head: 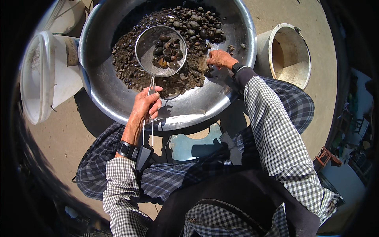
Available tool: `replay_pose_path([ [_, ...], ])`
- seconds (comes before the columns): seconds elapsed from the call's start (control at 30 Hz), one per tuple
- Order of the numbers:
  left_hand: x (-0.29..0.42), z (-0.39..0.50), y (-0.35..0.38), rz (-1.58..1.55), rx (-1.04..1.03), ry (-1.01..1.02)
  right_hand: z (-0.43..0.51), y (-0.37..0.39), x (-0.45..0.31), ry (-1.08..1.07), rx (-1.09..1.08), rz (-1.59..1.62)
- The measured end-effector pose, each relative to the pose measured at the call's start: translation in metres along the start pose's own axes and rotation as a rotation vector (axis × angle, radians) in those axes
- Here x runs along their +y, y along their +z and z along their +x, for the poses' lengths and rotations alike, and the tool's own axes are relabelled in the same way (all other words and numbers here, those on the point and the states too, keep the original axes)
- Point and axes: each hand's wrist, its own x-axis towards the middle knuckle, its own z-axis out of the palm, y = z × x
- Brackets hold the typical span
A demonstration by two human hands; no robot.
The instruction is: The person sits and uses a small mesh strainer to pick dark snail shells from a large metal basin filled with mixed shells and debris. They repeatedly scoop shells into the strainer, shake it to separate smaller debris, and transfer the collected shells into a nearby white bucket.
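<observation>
A wide metal basin (102, 78) lies before me with a dark heap of small snails and grit (127, 66) in it. My left hand (147, 102) grips the wire handle of a round mesh strainer (145, 60), its dark grip end hanging by my wrist. Several snail shells (168, 52), dark and brownish, rest in the strainer, which is held above the heap. At the heap's right edge, my right hand (220, 58) reaches down with bent fingers into wet grit. Its fingertips are partly hidden, so whether they pinch anything does not show.
A white plastic bucket (63, 65) leans on its side left of the basin, with another pale container (66, 17) behind it. To the right, a tilted pail (263, 49) has a stained inside. A bluish panel (189, 146) lies between my knees. A small reddish stool (327, 157) stands far right.
</observation>
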Motion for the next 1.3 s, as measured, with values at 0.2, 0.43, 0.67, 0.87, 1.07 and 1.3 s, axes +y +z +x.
replay_pose_path([
  [0.2, 0.002, 0.000, 0.001, -0.007, 0.016, 0.005, 0.013, 0.037, -0.041, -0.114, 0.134, -0.036],
  [0.43, 0.002, 0.000, -0.001, -0.027, 0.031, -0.002, 0.019, 0.058, -0.056, -0.080, 0.113, -0.212],
  [0.67, -0.003, 0.000, -0.005, -0.022, 0.014, -0.013, 0.010, -0.035, -0.057, -0.006, 0.070, 0.533],
  [0.87, -0.004, -0.003, -0.004, -0.036, -0.063, 0.022, -0.004, -0.058, -0.114, -0.635, 0.226, 0.409],
  [1.07, -0.004, -0.005, -0.009, -0.109, -0.034, 0.040, 0.002, -0.005, -0.066, -0.139, 0.139, 0.121],
  [1.3, -0.002, -0.005, -0.004, -0.060, -0.015, 0.029, -0.001, 0.112, -0.058, -0.272, 0.284, -0.276],
])
